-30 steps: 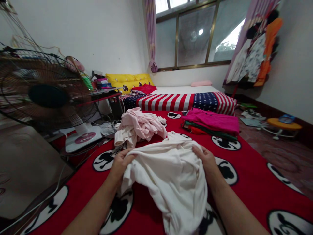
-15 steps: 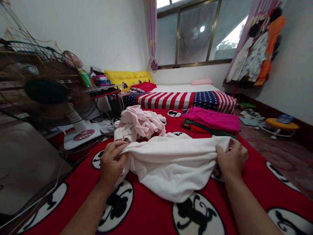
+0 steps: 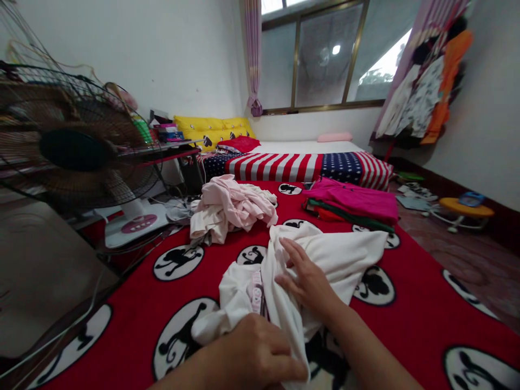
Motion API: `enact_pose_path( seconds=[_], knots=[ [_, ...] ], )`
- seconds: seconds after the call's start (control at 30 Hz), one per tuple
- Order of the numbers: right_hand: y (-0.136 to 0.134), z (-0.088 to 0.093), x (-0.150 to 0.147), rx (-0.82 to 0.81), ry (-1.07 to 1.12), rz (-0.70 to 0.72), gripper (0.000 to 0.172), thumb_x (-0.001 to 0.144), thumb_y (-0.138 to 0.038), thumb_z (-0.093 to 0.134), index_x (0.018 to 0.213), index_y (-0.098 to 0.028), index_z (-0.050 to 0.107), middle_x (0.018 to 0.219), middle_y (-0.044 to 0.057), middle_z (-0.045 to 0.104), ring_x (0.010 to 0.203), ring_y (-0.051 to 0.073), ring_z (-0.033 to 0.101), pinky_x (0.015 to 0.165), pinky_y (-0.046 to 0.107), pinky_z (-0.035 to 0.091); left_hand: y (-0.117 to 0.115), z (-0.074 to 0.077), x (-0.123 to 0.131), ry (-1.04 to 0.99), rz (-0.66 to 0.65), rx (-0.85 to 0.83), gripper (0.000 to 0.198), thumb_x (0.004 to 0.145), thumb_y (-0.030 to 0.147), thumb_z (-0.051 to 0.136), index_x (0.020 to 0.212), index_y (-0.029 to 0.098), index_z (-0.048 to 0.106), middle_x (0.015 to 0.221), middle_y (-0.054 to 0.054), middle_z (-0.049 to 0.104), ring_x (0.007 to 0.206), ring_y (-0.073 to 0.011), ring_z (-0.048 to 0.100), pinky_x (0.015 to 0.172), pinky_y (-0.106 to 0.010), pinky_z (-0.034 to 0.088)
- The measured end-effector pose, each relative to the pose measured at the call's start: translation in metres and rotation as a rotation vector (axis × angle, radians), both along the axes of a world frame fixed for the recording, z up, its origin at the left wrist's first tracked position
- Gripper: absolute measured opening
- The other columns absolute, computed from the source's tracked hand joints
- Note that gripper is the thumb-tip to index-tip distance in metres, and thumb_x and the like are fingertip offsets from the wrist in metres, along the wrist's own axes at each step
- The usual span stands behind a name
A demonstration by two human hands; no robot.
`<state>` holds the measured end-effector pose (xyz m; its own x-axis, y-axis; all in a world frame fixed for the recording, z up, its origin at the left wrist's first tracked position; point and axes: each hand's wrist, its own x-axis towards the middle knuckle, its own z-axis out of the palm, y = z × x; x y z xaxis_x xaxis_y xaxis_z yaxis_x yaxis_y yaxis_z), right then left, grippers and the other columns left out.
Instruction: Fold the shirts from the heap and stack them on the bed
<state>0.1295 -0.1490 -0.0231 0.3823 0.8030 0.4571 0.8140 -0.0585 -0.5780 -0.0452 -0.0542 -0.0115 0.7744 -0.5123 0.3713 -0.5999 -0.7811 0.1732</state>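
Note:
A white garment (image 3: 337,254) lies rumpled and partly folded over itself on the red blanket (image 3: 134,330). Part of a pink and white print (image 3: 257,292) shows between its folds. At the near end of the cloth, my left hand (image 3: 260,349) is closed with curled fingers on the fabric; the fingertips are partly hidden. My right hand (image 3: 306,279) rests on the middle of the garment, its fingers stretched out and the thumb apart. One corner of the cloth extends to the right, beyond that hand.
Beyond the garment sit a heap of pale pink and cream clothes (image 3: 233,208) and a folded stack topped by a magenta garment (image 3: 353,199). A fan (image 3: 77,146) stands at the left. Farther back is a bed with a striped cover (image 3: 280,166); a yellow stool (image 3: 467,207) is at the right.
The garment was stretched sideways between both hands. My left hand has come in and nearer me, my right hand has moved left and loosened, and the cloth is now bunched.

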Motion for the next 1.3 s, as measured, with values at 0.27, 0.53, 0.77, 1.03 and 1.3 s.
enact_pose_path(
  seconds=[0.27, 0.53, 0.77, 1.03, 1.3],
  knots=[
    [-0.010, 0.010, 0.011, -0.057, 0.132, -0.044, 0.017, 0.080, -0.028, 0.066, 0.094, -0.019, 0.070, 0.085, 0.003, 0.061, 0.071, 0.015, 0.056, 0.067, 0.027, 0.044, 0.006, 0.015, -0.008, 0.183, 0.132, -0.284, 0.029, 0.074, 0.016, 0.061, 0.102, 0.019, 0.068, 0.064, -0.002, 0.063, 0.054, -0.0141, 0.057, 0.053, -0.025, 0.039],
    [-0.027, 0.028, 0.034, 0.613, 0.706, -0.287, 0.027, 0.071, -0.038, 0.075, 0.090, -0.019, 0.070, 0.072, -0.001, 0.063, 0.063, 0.012, 0.054, 0.057, 0.022, 0.042, 0.048, 0.028, -0.012, -0.036, 0.494, -0.603, 0.046, 0.084, 0.040, 0.063, 0.127, 0.024, 0.060, 0.135, -0.013, 0.054, 0.124, -0.0289, 0.050, 0.104, -0.042, 0.039],
    [-0.023, 0.038, 0.013, 0.588, 1.042, 0.004, 0.027, 0.064, -0.036, 0.079, 0.081, -0.020, 0.064, 0.067, -0.004, 0.060, 0.053, 0.009, 0.051, 0.048, 0.019, 0.040, 0.057, 0.001, 0.006, 0.146, 0.698, -0.846, 0.080, 0.080, 0.040, 0.068, 0.149, 0.022, 0.031, 0.151, -0.017, 0.036, 0.122, -0.0273, 0.054, 0.098, -0.040, 0.046],
    [-0.028, 0.043, 0.017, 0.387, 1.082, 0.078, 0.030, 0.061, -0.036, 0.080, 0.081, -0.017, 0.068, 0.067, -0.001, 0.063, 0.055, 0.011, 0.055, 0.051, 0.021, 0.042, 0.050, 0.006, 0.008, 0.432, 0.611, -1.180, 0.037, 0.069, 0.035, 0.077, 0.098, 0.013, 0.073, 0.078, -0.003, 0.071, 0.072, -0.0192, 0.065, 0.065, -0.024, 0.049],
    [-0.047, 0.066, 0.046, 1.270, 0.613, -0.530, 0.015, 0.062, -0.016, 0.073, 0.075, -0.019, 0.066, 0.073, -0.003, 0.061, 0.066, 0.010, 0.057, 0.063, 0.023, 0.049, 0.083, 0.030, 0.000, -0.385, 0.730, -1.766, 0.033, 0.057, 0.029, 0.083, 0.086, 0.018, 0.071, 0.080, 0.000, 0.070, 0.066, -0.0119, 0.062, 0.060, -0.020, 0.051]
  ],
)
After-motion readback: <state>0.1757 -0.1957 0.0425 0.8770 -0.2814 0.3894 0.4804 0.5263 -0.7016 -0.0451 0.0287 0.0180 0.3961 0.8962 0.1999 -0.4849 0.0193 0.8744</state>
